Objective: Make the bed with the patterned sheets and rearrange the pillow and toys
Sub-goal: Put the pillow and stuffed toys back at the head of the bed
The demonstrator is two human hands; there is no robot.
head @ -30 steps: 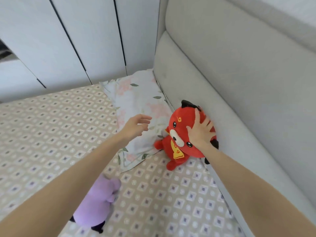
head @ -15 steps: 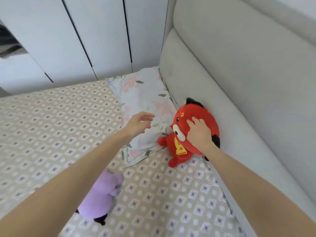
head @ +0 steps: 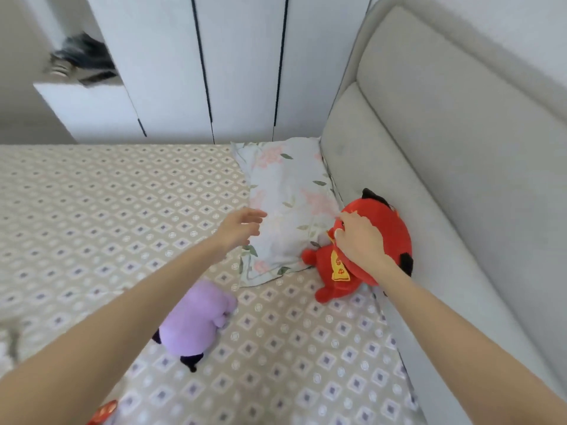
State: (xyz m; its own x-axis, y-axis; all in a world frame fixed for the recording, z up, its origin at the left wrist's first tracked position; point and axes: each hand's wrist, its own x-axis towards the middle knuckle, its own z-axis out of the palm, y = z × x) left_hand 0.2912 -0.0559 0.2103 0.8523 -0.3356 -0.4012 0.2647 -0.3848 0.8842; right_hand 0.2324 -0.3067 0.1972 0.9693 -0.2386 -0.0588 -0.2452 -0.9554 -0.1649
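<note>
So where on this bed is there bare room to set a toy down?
Widest free patch: the beige diamond-patterned sheet left of the floral pillow. A smaller one lies between the purple plush toy and the grey padded headboard. Crowded: the pillow's near end, with the red round plush toy, left hand and right hand.

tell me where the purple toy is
Head view, lower centre: the purple toy lies on the patterned sheet just in front of the floral pillow, left of the red toy.

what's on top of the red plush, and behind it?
On top: the right hand, fingers curled over the red plush, hiding most of its face. Behind: the grey padded headboard, close against its back. The contact between them is hidden.
</note>
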